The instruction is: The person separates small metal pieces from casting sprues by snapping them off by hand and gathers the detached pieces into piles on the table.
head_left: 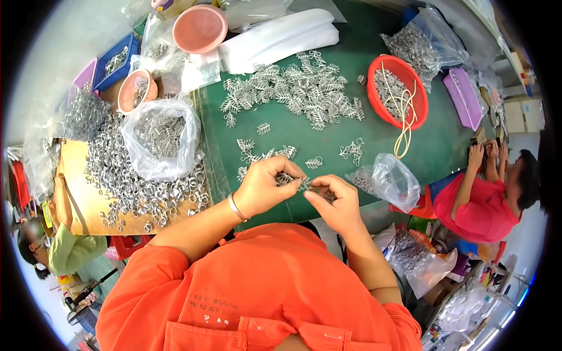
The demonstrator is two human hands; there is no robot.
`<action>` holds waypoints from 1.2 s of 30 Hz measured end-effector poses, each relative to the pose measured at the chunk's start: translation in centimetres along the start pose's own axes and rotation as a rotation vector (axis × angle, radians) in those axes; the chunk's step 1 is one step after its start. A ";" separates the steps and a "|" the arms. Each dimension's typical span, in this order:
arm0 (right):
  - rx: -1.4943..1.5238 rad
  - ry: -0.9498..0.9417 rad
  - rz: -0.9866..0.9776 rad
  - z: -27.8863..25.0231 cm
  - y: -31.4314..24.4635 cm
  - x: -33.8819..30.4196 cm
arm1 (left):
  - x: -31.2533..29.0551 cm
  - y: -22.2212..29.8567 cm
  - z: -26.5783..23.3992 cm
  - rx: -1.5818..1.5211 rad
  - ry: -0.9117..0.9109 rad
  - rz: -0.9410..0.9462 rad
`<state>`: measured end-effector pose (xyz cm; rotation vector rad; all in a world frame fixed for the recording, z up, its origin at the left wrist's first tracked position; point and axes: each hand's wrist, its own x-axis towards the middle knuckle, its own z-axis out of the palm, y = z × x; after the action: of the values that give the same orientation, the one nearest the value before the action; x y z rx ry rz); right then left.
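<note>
Near the table's front edge, my left hand (266, 186) is closed around small silver leaf-shaped metal pieces, some showing between thumb and fingers. My right hand (339, 206) pinches close beside it, with more small metal pieces partly hidden in its curled fingers. Between the fingertips of both hands is a small metal piece (304, 183), too small to make out fully. Just beyond lie a few loose leaf-shaped pieces (314, 162) and a small cluster of rings or links (352, 152). Farther back spreads a large heap of silver leaf-shaped pieces (293, 88).
A red basket (422, 111) holds metal pieces and pale cord. At left are a clear bag of leaf pieces (161, 137) and a pile of metal rings (134, 193). A small plastic bag (397, 182) lies right. Two other people work at the left and right.
</note>
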<state>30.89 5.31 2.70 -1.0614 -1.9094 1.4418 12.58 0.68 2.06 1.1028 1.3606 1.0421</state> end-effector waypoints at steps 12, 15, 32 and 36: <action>-0.147 0.146 -0.196 0.4 0.8 0.1 | 0.1 0.4 0.4 0.195 0.048 0.207; -0.290 0.100 -0.288 0.4 0.1 0.1 | 0.1 0.3 0.1 0.280 -0.020 0.199; -0.496 -0.055 0.319 -1.1 11.6 -0.2 | 0.4 -2.7 -1.3 -0.471 0.041 -0.407; -0.558 -0.012 0.182 -0.4 11.8 1.6 | 0.1 -3.3 -1.6 -0.459 0.085 -0.495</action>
<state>33.63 8.33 -8.49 -1.5068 -2.3420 1.0152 10.72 0.10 -1.05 0.3598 1.2836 0.9657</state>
